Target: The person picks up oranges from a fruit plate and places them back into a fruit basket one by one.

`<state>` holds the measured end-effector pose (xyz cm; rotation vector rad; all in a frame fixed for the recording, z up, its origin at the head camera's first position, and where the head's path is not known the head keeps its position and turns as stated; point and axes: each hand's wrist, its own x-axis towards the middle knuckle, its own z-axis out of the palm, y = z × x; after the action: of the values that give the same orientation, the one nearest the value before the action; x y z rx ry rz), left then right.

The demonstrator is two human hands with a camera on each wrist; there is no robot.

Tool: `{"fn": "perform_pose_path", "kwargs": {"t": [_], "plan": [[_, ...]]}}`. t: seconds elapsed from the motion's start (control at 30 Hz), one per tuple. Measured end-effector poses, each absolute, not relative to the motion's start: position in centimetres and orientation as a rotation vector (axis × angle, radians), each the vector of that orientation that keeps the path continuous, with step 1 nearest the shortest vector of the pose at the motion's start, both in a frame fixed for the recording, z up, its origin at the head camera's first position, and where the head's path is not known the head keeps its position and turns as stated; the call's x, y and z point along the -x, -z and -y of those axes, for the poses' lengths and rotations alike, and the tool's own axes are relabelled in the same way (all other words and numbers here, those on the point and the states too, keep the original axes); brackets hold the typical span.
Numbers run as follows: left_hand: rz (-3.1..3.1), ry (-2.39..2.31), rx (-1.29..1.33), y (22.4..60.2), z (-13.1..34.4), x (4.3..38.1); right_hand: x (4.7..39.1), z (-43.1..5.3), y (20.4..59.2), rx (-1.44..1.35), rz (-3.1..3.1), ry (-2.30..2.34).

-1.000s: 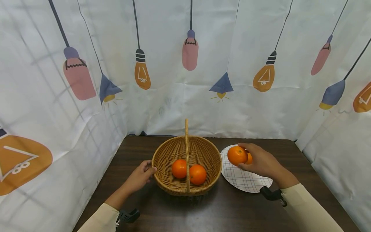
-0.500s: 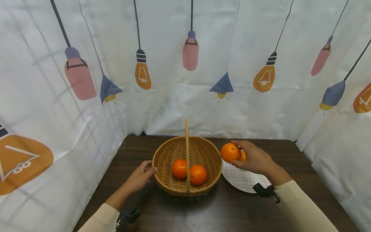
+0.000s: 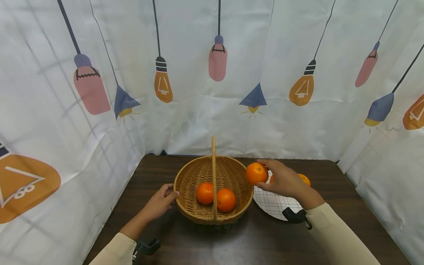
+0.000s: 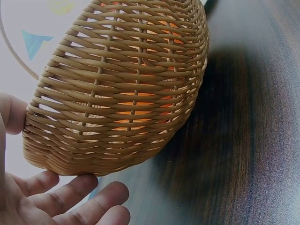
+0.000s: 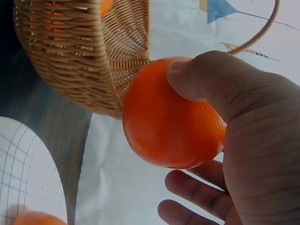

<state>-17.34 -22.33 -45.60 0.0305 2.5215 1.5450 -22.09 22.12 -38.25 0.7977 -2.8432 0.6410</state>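
A round wicker basket point(image 3: 232, 167) with a tall arched handle point(image 3: 213, 158) stands mid-table in the head view, two oranges point(image 3: 226, 200) inside it. My left hand point(image 3: 161, 201) holds its left rim, thumb over the edge; in the left wrist view the fingers point(image 4: 77, 185) lie along the outside of the weave point(image 4: 93, 84). With thumb and fingers, my right hand point(image 3: 283, 180) grips another orange point(image 3: 257, 173) at the basket's right rim. In the right wrist view that orange point(image 5: 171, 122) overlaps the basket's edge, thumb on top of it.
A white plate with a grid pattern point(image 3: 278, 206) lies right of the basket, partly under my right forearm in view. On it sits an orange point(image 3: 304, 179), with another partly hidden behind my right hand. A patterned white curtain point(image 3: 192, 125) closes off the table's back and sides.
My right hand has carried its orange left, from over the plate to the basket's right rim. The remaining oranges on the plate have come into view. My left hand stays at the basket rim.
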Motion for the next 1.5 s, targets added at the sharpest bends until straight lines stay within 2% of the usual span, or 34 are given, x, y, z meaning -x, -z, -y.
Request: {"fn": "perform_pose_path", "kwargs": {"t": [1.5], "plan": [[-2.510, -1.575, -0.055, 45.9, 22.2, 17.3, 22.2, -18.5, 40.3, -0.879, 2.890, -0.758]]}}
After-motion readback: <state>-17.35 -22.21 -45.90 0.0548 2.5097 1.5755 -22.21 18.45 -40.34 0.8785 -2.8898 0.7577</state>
